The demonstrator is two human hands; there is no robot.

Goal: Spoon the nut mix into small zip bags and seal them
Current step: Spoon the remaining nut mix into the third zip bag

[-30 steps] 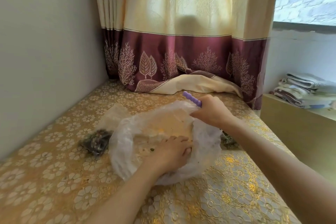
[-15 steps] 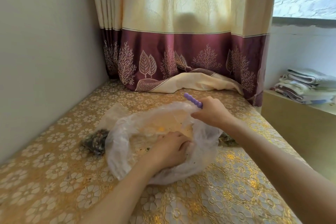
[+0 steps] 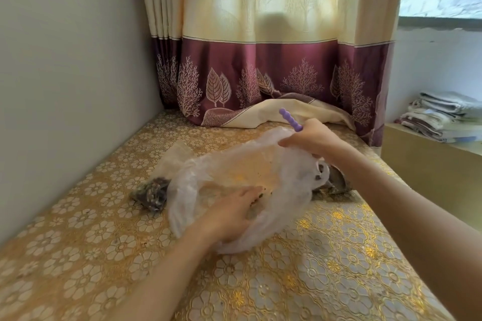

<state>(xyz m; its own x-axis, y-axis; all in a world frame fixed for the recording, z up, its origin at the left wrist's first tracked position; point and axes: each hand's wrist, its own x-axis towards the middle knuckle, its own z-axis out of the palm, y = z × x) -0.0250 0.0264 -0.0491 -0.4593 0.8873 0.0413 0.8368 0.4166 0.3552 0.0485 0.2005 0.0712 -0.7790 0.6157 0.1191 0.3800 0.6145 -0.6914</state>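
Thin translucent plastic bag (image 3: 234, 180) is limp, light; right hand (image 3: 315, 138) pinches its rim while gripping the purple beaded spoon handle (image 3: 290, 119); left hand (image 3: 229, 214) lies flat inside, fingers straight.

A big, thin, cloudy-white plastic bag (image 3: 260, 177) lies crumpled and gaping on the tabletop (image 3: 326, 268), its far rim lifted, with only a sparse scatter of nut mix (image 3: 260, 194) showing inside near the front. A purple spoon (image 3: 290, 121) with a beaded handle sticks up and left above the raised rim, its bowl hidden. One filled small bag (image 3: 151, 194) of dark mix lies just left of the big bag, and another (image 3: 333, 184) just right, partly hidden.
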